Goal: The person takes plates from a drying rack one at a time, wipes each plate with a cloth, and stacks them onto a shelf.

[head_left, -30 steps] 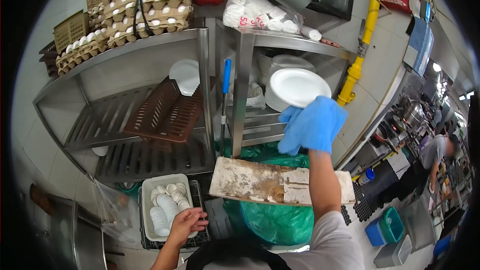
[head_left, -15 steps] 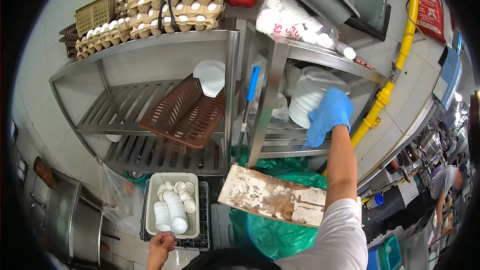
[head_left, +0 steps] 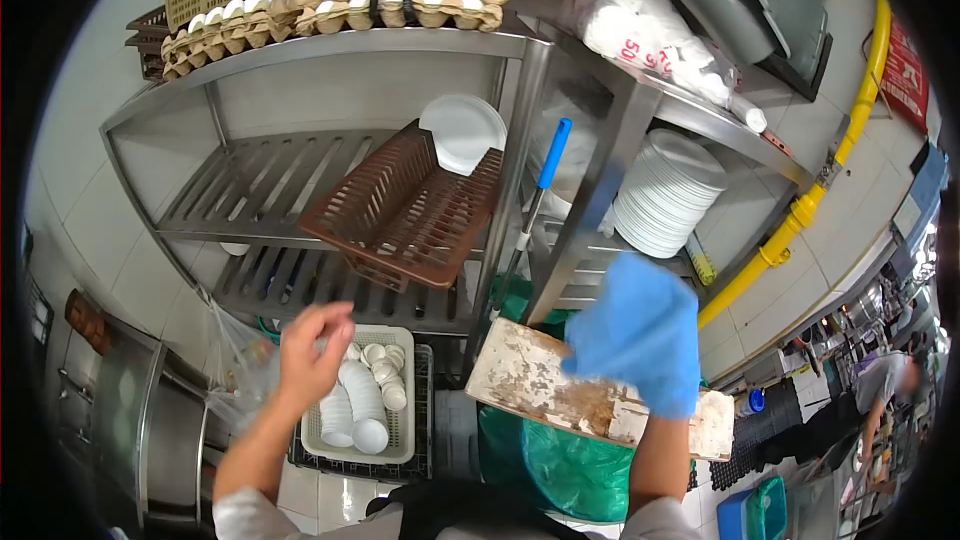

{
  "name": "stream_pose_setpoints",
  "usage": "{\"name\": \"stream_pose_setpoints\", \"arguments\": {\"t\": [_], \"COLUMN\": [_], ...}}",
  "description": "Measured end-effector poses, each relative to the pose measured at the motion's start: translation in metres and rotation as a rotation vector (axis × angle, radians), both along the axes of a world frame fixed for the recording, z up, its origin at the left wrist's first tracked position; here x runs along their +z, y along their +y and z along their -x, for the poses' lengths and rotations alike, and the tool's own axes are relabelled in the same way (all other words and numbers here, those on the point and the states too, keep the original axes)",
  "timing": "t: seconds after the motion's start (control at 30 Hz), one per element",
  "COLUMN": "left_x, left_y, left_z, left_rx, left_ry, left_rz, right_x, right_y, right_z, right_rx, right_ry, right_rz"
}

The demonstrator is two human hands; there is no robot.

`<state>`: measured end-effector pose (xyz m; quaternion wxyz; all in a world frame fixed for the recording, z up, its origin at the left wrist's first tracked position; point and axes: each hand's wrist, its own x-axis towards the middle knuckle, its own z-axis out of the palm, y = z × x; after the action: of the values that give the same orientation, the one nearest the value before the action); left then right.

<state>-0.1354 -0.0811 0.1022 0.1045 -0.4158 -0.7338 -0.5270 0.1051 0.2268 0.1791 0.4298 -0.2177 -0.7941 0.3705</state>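
A blue cloth (head_left: pixel 635 330), blurred by motion, drapes over my right hand (head_left: pixel 662 428) and hides its fingers. It hangs in front of a worn white-painted board (head_left: pixel 535 375). My left hand (head_left: pixel 315 348) is raised over the back left of a pale plastic basket (head_left: pixel 312 430), holding nothing, its fingers loosely bent and apart. Inside the basket lie rows of small white bowls (head_left: pixel 362 405). Beyond the cloth, a stack of white plates (head_left: pixel 668 195) leans on the right metal shelf.
A brown dish rack (head_left: pixel 410 210) with a white plate (head_left: pixel 462 133) tilts on the left metal shelf (head_left: pixel 270 175). Egg trays (head_left: pixel 400 0) are piled above. A blue-handled pole (head_left: pixel 545 175) stands between the shelves. A yellow pipe (head_left: pixel 790 230) runs along the right. Another person (head_left: pixel 885 390) is at far right.
My right hand has drawn back from the plate stack with the cloth, toward me. My left hand has risen from the basket's front edge to above its far left. The view has shifted.
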Motion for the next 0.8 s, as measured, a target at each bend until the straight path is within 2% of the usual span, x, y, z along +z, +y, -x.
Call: {"name": "stream_pose_setpoints", "arguments": {"t": [0.03,0.1,0.2,0.27,0.4,0.47,0.53,0.57,0.67,0.7,0.73,0.8], "left_x": [0.017,0.044,0.067,0.08,0.08,0.063,0.068,0.057,0.029,0.018,0.057,0.057], "left_y": [0.011,0.04,0.1,0.144,0.246,0.302,0.343,0.355,0.411,0.433,0.407,0.409], "left_z": [0.016,0.044,0.097,0.132,0.212,0.257,0.276,0.286,0.35,0.377,0.32,0.319], "left_rx": [-0.052,-0.13,-0.199,-0.183,-0.16,-0.076,-0.006,0.016,0.002,0.045,0.087,0.167], "left_ry": [0.094,0.295,0.58,0.688,0.728,0.726,0.458,0.692,0.805,0.978,0.756,0.923], "left_rz": [0.003,-0.03,-0.072,0.018,0.189,0.231,0.618,0.423,0.526,0.395,0.516,0.403], "right_x": [-0.008,-0.018,-0.034,-0.046,-0.069,-0.076,-0.079,-0.08,-0.079,-0.076,-0.073,-0.067], "right_y": [-0.021,-0.047,-0.088,-0.111,-0.153,-0.171,-0.188,-0.195,-0.223,-0.229,-0.233,-0.234], "right_z": [-0.003,-0.021,-0.036,-0.041,-0.044,-0.046,-0.054,-0.058,-0.074,-0.078,-0.082,-0.086], "right_rx": [0.018,-0.007,-0.002,-0.031,-0.129,-0.197,-0.277,-0.33,-0.519,-0.555,-0.578,-0.576], "right_ry": [0.064,-0.155,-0.211,-0.237,-0.279,-0.284,-0.274,-0.259,-0.191,-0.146,-0.099,-0.012], "right_rz": [0.085,-0.141,-0.003,0.11,0.301,0.369,0.416,0.437,0.465,0.51,0.556,0.648]}}
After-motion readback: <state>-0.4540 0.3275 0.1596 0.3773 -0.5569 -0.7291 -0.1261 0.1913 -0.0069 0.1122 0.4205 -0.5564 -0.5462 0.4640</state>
